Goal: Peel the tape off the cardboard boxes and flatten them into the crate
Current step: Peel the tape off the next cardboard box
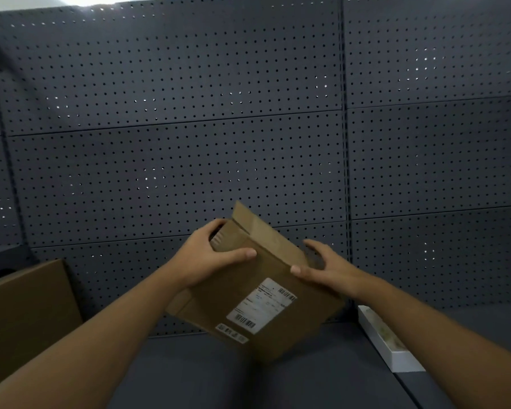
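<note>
Risks, as judged from where I stood. The small box [257, 293] was held up in the air over the dark worktop [248, 379], tilted, one end flap standing open. It could have slipped, since only its upper end was gripped. The flap might have torn if pulled hard. Any tape could not be made out; the crate was out of sight.

Count, left to right:
- Large box [24, 314], one, at the far left edge.
- Left hand [210, 255], one, fingers curled over the small box's open top corner, thumb across its face.
- Small box, one, with a white shipping label [261, 305].
- Right hand [322, 267], one, thumb on the face, fingers wrapped behind the right edge.
- White tray [396, 349], one.
</note>
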